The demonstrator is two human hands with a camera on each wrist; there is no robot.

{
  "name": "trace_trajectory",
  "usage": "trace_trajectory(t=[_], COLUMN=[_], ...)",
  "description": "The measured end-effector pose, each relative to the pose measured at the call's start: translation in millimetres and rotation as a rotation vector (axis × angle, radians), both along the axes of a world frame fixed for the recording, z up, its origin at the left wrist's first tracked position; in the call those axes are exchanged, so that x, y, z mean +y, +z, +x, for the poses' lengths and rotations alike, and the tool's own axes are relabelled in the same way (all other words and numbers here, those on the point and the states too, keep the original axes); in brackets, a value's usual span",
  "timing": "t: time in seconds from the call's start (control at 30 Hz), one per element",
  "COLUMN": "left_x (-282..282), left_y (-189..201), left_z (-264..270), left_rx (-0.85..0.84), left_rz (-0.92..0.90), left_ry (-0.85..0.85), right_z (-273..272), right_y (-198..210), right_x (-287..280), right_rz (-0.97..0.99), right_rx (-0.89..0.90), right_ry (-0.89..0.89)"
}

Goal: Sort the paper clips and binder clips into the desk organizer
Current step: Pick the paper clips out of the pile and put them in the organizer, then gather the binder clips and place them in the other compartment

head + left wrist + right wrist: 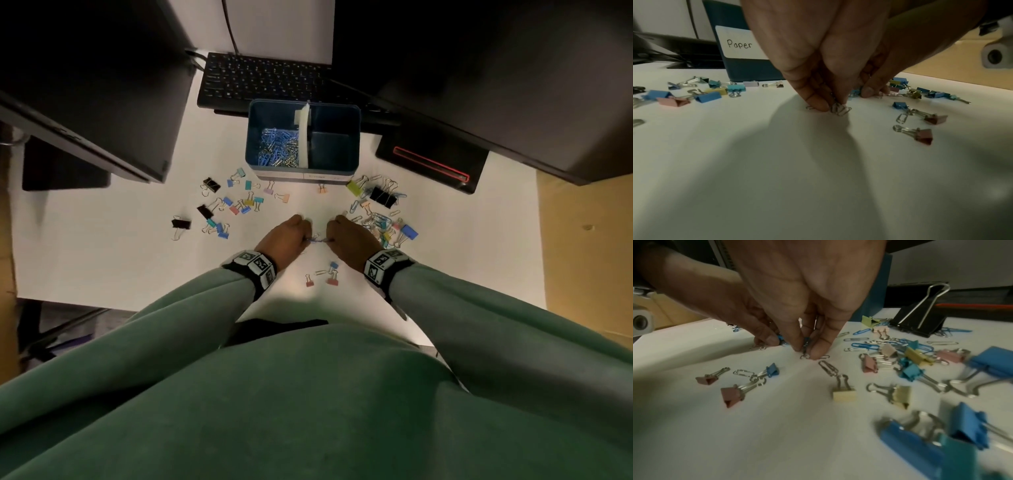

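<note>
Both hands are down on the white desk (102, 267), close together near the centre of the head view. The left hand (282, 238) has its fingers curled downward, the fingertips (818, 104) pinching silver paper clips (839, 109) against the desk surface. The right hand (349, 240) is likewise curled, its fingertips (818, 350) pinching a small bunch of clips (805, 344), silver with some blue, that touches the desk. The two fingertip groups lie just beside each other.

The organizer (349, 113), a blue box with a white divider (303, 137), stands at 12 o'clock from the hands, near the keyboard (260, 80). Its left compartment holds a pile of blue and silver paper clips (279, 147). A white label (737, 43) on the organizer's front reads "Paper"; the rest of the label is hidden by the left hand.

Loose items on the desk:
- At 10 o'clock from the hands: scattered binder clips (236, 202), black, blue, teal, yellow and pink.
- At 2 o'clock: a mixed heap (376, 219) of paper clips and binder clips, including a large black binder clip (383, 197) and a large blue one (409, 232).
- At 6 o'clock, between the wrists: two pink binder clips (332, 281), a small blue one (334, 265) and a silver paper clip (321, 272).

Each wrist carries a band (255, 265) with printed square markers.
</note>
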State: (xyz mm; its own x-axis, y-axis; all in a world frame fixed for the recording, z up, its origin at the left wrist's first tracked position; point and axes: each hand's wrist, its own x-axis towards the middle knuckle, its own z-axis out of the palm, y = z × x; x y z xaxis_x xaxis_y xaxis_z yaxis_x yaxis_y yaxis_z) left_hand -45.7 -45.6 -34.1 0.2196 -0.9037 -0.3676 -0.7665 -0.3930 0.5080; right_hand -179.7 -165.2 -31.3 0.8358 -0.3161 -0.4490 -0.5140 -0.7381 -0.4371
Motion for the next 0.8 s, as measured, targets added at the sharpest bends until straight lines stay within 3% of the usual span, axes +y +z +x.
trace_trajectory(t=[0.13, 0.3, 0.43, 0.5, 0.6, 0.7, 0.8], left_x=[6.4, -0.2, -30.4, -47.9, -60.1, -44.8, -6.2], left_y=[15.8, 73.0, 105.6, 107.7, 99.7, 90.5, 63.2], left_z=[13.9, 42.2, 88.2, 107.3, 119.9, 105.7, 67.8], left_rx=[0.127, 0.301, 0.200, 0.102, 0.024, -0.049, 0.009], left_rz=[-0.033, -0.231, -0.363, -0.315, -0.220, -0.291, -0.193], left_ry=[0.025, 0.289, 0.483, 0.486, 0.461, 0.460, 0.244], right_z=[-6.5, 27.4, 97.7, 130.3, 150.5, 125.2, 71.6], right_y=[18.9, 75.1, 101.7, 96.7, 86.9, 88.2, 65.7], right_x=[-8.0, -14.3, -34.0, -43.2, -49.2, -44.6, -30.4], right_rz=[0.131, 0.351, 0.325, 0.255, 0.151, 0.010, -0.004], right_rx=[-0.085, -0.424, -0.569, -0.511, -0.359, -0.432, -0.377], right_ry=[-0.107, -0.365, -0.480, -0.497, -0.422, -0.278, -0.068])
